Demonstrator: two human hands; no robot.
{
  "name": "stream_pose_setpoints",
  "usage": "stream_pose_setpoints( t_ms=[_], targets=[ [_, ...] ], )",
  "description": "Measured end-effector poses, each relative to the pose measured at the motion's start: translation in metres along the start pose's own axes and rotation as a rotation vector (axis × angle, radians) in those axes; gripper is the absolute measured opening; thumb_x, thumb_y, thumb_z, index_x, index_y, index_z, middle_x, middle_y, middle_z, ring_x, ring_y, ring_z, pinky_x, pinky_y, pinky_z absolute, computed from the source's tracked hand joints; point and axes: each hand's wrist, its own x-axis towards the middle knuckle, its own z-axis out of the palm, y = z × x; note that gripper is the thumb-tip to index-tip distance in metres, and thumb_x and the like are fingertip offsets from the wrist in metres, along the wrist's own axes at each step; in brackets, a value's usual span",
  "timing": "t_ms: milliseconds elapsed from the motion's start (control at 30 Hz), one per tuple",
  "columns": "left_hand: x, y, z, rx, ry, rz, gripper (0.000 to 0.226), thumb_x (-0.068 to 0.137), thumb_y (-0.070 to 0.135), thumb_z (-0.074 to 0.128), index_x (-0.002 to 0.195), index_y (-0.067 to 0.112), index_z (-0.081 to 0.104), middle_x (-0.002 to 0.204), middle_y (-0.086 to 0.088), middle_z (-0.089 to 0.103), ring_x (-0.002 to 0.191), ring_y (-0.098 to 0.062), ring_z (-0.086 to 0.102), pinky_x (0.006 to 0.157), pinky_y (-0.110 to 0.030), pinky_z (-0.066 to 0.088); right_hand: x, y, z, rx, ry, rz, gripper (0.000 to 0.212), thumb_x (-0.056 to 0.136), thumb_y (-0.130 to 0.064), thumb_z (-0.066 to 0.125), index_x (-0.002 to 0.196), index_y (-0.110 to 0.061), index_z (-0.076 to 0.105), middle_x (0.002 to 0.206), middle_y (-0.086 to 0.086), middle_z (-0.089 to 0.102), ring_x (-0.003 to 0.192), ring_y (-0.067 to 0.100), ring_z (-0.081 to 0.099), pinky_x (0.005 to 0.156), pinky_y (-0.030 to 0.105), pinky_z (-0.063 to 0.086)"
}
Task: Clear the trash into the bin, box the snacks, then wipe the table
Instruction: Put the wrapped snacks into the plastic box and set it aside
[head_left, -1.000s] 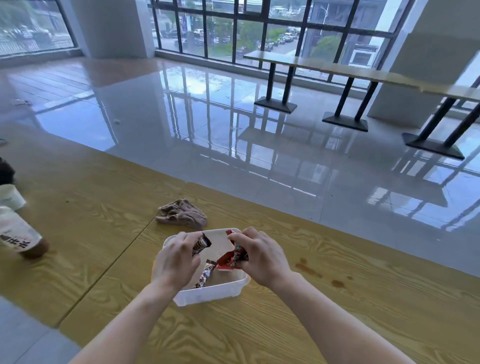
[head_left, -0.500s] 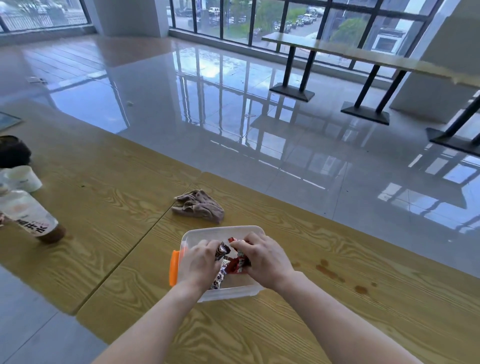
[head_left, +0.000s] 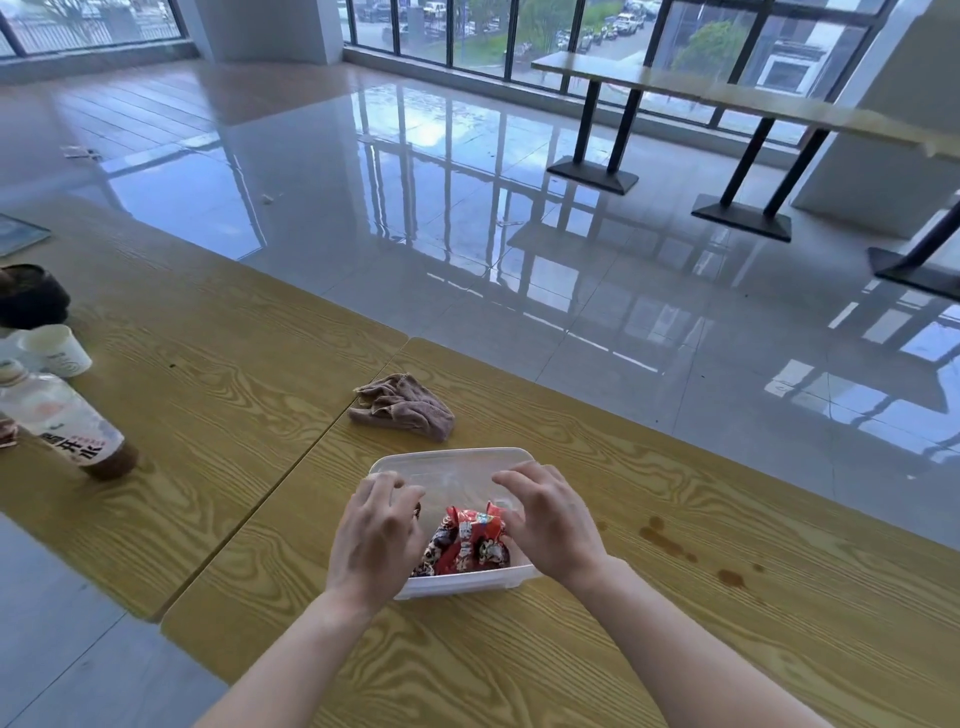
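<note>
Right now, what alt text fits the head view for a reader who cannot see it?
Left hand and right hand hover open over a clear plastic box of red snack packets on a wood-grain table. A crumpled brown cloth lies beyond it; a bottle and paper cup stand far left, and dark stains spot the table at right.

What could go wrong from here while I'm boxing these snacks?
The snacks are bunched against the near wall of the box, so some might slip out if it's tipped. The brown stains lie close to your right forearm, which could smear them before the cloth gets there.
</note>
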Motion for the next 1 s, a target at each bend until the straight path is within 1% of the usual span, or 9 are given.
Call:
stream_pose_setpoints(
  t_ms=[133,267,400,500,633,733,833,933,1000],
  targets=[
    [-0.009,-0.008,0.000,-0.028,0.010,-0.063,0.046,0.072,0.002,0.069,0.116,0.008,0.062,0.124,-0.016,0.055,0.122,-0.035,0.049,0.094,-0.046,0.049,-0.007,0.008,-0.002,0.019,0.030,0.111,0.043,0.085,-0.013,0.071,0.127,-0.020,0.062,0.124,-0.003,0.062,0.112,0.020,0.054,0.087,0.029,0.050],
    [-0.011,-0.011,0.004,-0.086,0.006,-0.218,0.065,0.078,0.007,0.066,0.138,0.000,0.042,0.140,-0.021,0.044,0.132,-0.035,0.040,0.108,-0.046,0.039,-0.006,0.012,-0.001,0.010,-0.018,0.232,0.055,0.088,-0.021,0.069,0.139,-0.019,0.049,0.131,0.002,0.056,0.118,0.024,0.052,0.093,0.031,0.048],
    [-0.008,-0.011,0.001,-0.183,0.005,-0.390,0.057,0.083,0.007,0.058,0.138,0.004,0.043,0.125,-0.016,0.058,0.113,-0.033,0.053,0.093,-0.041,0.045,-0.002,0.013,0.002,0.003,-0.048,0.326,0.052,0.092,-0.023,0.063,0.140,-0.018,0.044,0.119,0.005,0.062,0.109,0.025,0.056,0.086,0.033,0.050],
    [-0.006,-0.015,-0.003,-0.151,0.007,-0.346,0.056,0.080,0.000,0.059,0.135,0.005,0.050,0.117,-0.014,0.063,0.104,-0.033,0.060,0.082,-0.040,0.048,0.000,0.013,0.002,-0.030,-0.027,0.326,0.036,0.092,-0.021,0.060,0.127,-0.018,0.051,0.101,0.001,0.066,0.095,0.024,0.058,0.072,0.034,0.051],
    [-0.003,-0.018,-0.007,-0.112,-0.016,-0.306,0.049,0.075,0.002,0.063,0.124,0.006,0.058,0.102,-0.010,0.065,0.089,-0.031,0.061,0.067,-0.036,0.046,0.001,0.012,0.001,-0.049,-0.015,0.309,0.016,0.092,-0.017,0.055,0.108,-0.019,0.054,0.089,-0.001,0.064,0.085,0.025,0.057,0.065,0.036,0.051],
    [-0.002,-0.017,-0.010,-0.085,-0.017,-0.261,0.042,0.073,0.003,0.065,0.115,0.006,0.060,0.098,-0.007,0.065,0.086,-0.029,0.061,0.065,-0.036,0.047,-0.005,0.016,-0.001,-0.058,0.000,0.296,0.008,0.091,-0.015,0.055,0.099,-0.018,0.053,0.081,-0.002,0.062,0.078,0.024,0.056,0.060,0.035,0.048],
    [0.004,-0.011,-0.013,-0.073,-0.002,-0.221,0.050,0.075,0.005,0.067,0.124,0.007,0.059,0.105,-0.007,0.066,0.091,-0.028,0.063,0.068,-0.035,0.048,-0.014,0.020,-0.008,-0.068,0.033,0.288,0.005,0.093,-0.017,0.054,0.098,-0.018,0.053,0.075,-0.004,0.060,0.073,0.023,0.056,0.057,0.035,0.046],
    [0.013,0.002,-0.015,-0.089,0.005,-0.187,0.053,0.076,0.007,0.066,0.129,0.008,0.057,0.110,-0.006,0.066,0.095,-0.028,0.062,0.070,-0.035,0.049,-0.022,0.025,-0.020,-0.085,0.083,0.297,0.004,0.093,-0.017,0.054,0.093,-0.019,0.051,0.070,-0.006,0.056,0.069,0.023,0.054,0.053,0.031,0.037],
    [0.018,0.012,-0.015,-0.095,-0.001,-0.153,0.053,0.076,0.007,0.065,0.128,0.009,0.057,0.109,-0.007,0.066,0.095,-0.029,0.062,0.070,-0.036,0.049,-0.030,0.030,-0.030,-0.093,0.120,0.319,0.011,0.093,-0.018,0.054,0.086,-0.021,0.047,0.066,-0.008,0.052,0.066,0.022,0.052,0.052,0.030,0.033]
  ],
)
